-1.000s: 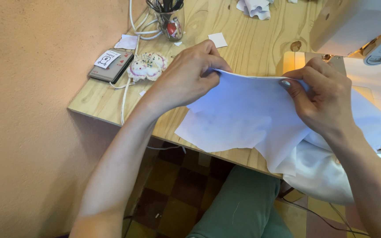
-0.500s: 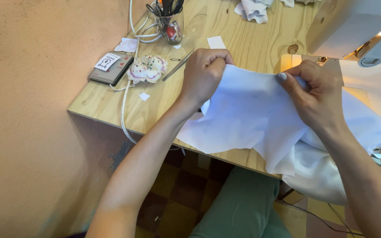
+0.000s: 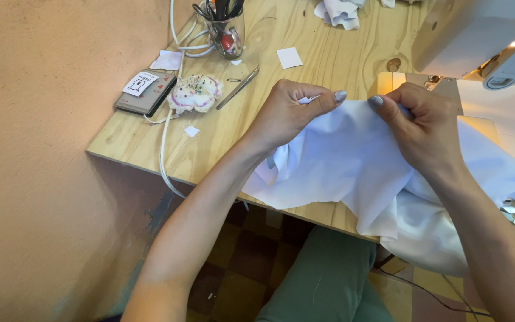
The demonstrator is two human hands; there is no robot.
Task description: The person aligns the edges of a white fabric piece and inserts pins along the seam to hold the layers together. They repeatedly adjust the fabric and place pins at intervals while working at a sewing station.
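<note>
L hand & R hand pinching white cloth sheet top edge, cloth overhangs wooden bench front edge, pincushion + tweezers just left, sewing machine close behind R

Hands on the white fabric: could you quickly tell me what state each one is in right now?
Left hand: closed, pinching the top edge of the white fabric.
Right hand: closed, gripping the same edge.
</note>
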